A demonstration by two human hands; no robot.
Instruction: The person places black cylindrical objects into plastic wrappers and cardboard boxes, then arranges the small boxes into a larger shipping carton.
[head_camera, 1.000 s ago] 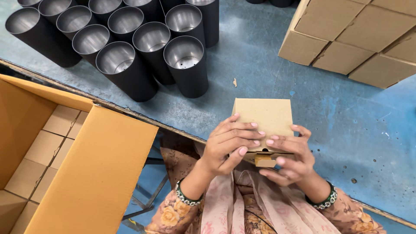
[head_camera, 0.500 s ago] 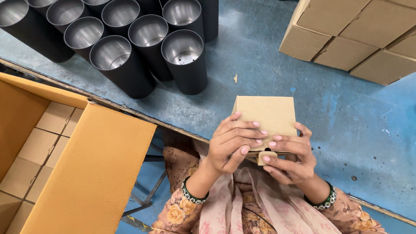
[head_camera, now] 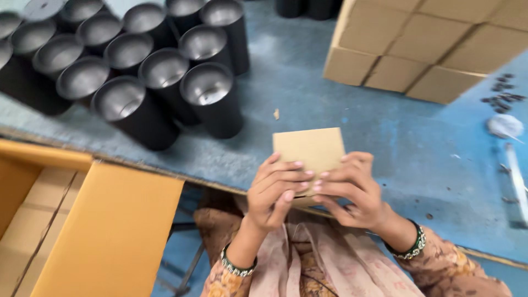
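box: small brown cardboard box, held clear of the blue counter, just above its near edge, in front of the person's chest
left hand: left hand wraps the box's lower left; fingers lie pressed together across the front face, thumb tucked under toward the bottom edge
right hand: right hand mirrors it on the lower right; fingers curl round the side and bottom, tips meeting the left ones near the middle
grip state: both sets of fingers pinch the box's lower part; no gap shows between skin and card
why held so: my read is that both hands clamp the bottom to press or tuck a flap there; the flap itself is hidden behind the fingers, so can't confirm
orientation: broad flat face turned up toward the camera, top edge pointing away from the person
long axis: face looks near square; depth hidden, so can't tell which axis is longest
beyond fingers, left: cluster of black cylinders with silvery insides, open ends up, standing packed on the counter
beyond fingers, right: stack of closed brown cartons, well apart from the hands
below-left of fingers: large open carton beside the counter, flap folded out, cardboard dividers inside
far right: small dark bits and a pale scrap on the counter
wrists: green beaded bangles on both
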